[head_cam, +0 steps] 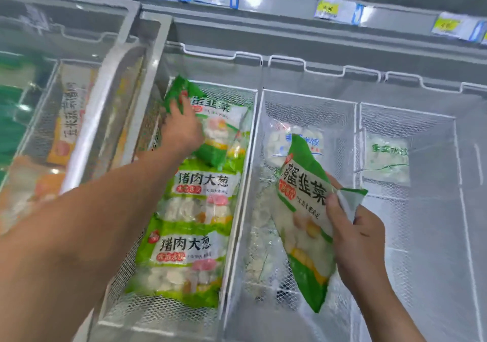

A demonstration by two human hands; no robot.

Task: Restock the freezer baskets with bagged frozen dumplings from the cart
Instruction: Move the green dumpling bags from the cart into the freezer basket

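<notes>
- A person's right hand [361, 239] pinches the top corner of a green dumpling bag [303, 225], thumb across the front and fingers curled behind, holding it tilted above the middle basket [261, 120].
- That basket is sparsely filled: pale, clear-wrapped packs lie on its mesh floor below the held bag, and a white-and-blue bag [284, 141] rests toward its back.
- In the left basket [237, 210], two green bags printed with pork-and-scallion lettering lie flat, one [184, 260] nearer and one [203, 196] behind it.
- Farther in, the left hand [181, 128] reaches over them and grips a third green bag [216, 123], fingers curled round its upper left edge as it settles at the back of the row.
- The step in hand looks to be seating this rear bag; the next move would call for releasing it flat, then bringing the right hand's bag, which carries matching lettering, across the wire divider rather than dropping it in the middle basket.
- To the right, a further basket [453, 157] holds one pale bag with green lettering [386, 157].
- Beyond, yellow price tags [326, 8] line the freezer's back rail; the cart is out of view.
</notes>
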